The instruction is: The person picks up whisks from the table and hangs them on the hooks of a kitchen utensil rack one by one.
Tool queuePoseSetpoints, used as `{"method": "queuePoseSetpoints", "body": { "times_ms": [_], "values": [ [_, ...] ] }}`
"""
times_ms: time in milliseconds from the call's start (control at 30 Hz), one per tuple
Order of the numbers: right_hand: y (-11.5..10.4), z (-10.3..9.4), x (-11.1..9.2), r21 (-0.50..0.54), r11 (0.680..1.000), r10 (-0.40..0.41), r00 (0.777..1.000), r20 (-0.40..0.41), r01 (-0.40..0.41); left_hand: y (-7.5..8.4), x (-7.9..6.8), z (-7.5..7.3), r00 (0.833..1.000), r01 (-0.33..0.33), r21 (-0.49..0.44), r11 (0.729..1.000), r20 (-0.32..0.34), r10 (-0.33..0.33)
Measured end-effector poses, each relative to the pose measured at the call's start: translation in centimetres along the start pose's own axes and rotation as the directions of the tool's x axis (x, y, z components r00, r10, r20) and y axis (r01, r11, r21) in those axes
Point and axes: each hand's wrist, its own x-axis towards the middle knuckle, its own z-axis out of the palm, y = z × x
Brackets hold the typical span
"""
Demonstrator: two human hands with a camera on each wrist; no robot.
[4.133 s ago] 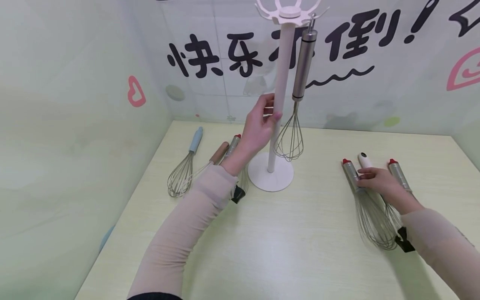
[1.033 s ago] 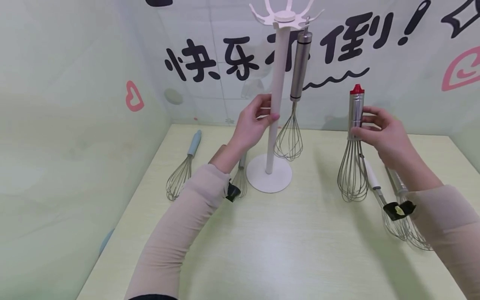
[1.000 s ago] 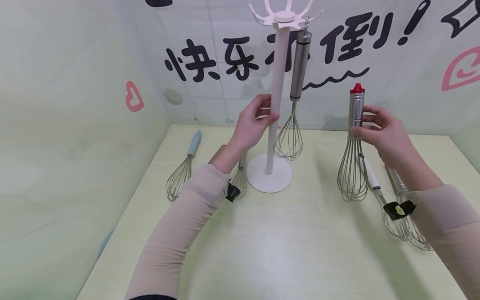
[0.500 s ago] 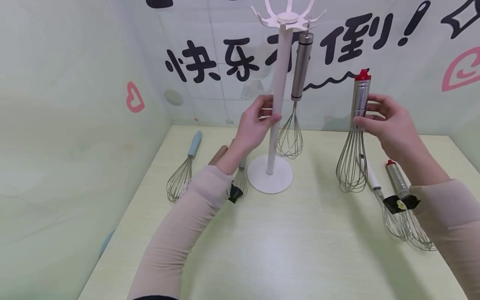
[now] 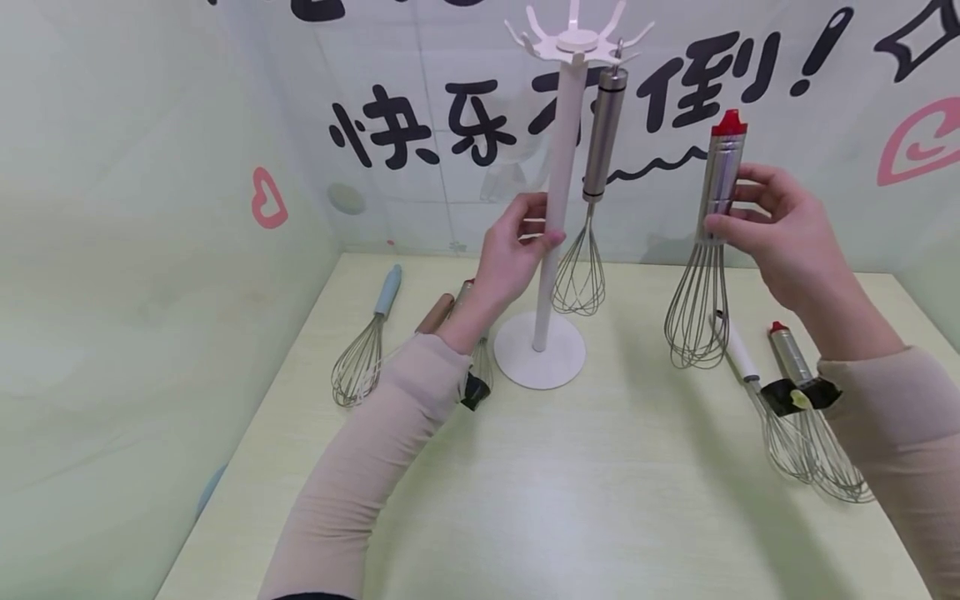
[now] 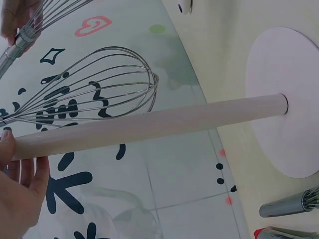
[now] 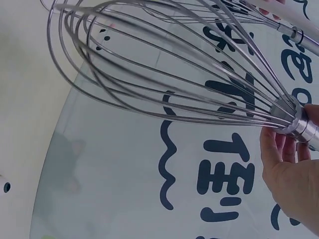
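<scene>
My left hand (image 5: 513, 250) grips the white pole of a hook stand (image 5: 564, 158), fingers behind it and thumb in front. From one hook at the stand's top hangs a steel-handled whisk (image 5: 604, 137), just right of the pole. My right hand (image 5: 783, 233) holds a red-capped whisk (image 5: 723, 171) by its silver handle, wires downward, in the air right of the stand. The right wrist view has this whisk's wire loops (image 6: 10, 50) out of its left side; there my right hand (image 7: 289, 169) pinches the handle near the wires.
A blue-handled whisk (image 5: 387, 292) lies at the table's left, near a brown-handled whisk (image 5: 435, 314) partly behind my left arm. On the right lie a white-handled whisk (image 5: 738, 350) and another red-capped whisk (image 5: 790, 354). Printed cloth (image 5: 187, 125) encloses the table at the back and sides.
My right hand took the red-capped whisk off the table and lifted it upright. Over the last second it rose further. My left hand stays on the pole.
</scene>
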Motion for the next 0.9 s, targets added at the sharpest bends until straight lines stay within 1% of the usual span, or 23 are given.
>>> {"method": "queuePoseSetpoints", "body": {
  "times_ms": [233,400,533,800,900],
  "values": [
    [-0.5,0.3,0.0,0.066,0.997,-0.037,0.999,0.013,0.036,-0.1,0.0,0.3,1.0,-0.01,0.004,1.0,-0.025,0.01],
    [-1.0,0.5,0.1,0.092,0.995,-0.046,0.999,0.017,0.044,-0.1,-0.1,0.5,0.999,-0.025,0.007,1.0,-0.045,0.025],
    [-1.5,0.7,0.1,0.094,0.994,-0.057,0.998,0.018,0.055,0.0,-0.1,0.5,0.998,-0.022,0.007,1.0,-0.057,0.022],
    [-1.9,1.0,0.2,0.147,0.982,-0.125,0.992,0.031,0.119,0.2,-0.3,0.9,0.994,-0.026,0.03,0.999,-0.109,0.029],
    [-2.1,1.2,0.2,0.161,0.978,-0.137,0.99,0.034,0.13,0.1,-0.3,1.0,0.992,-0.023,0.043,0.999,-0.12,0.028]
  ]
}}
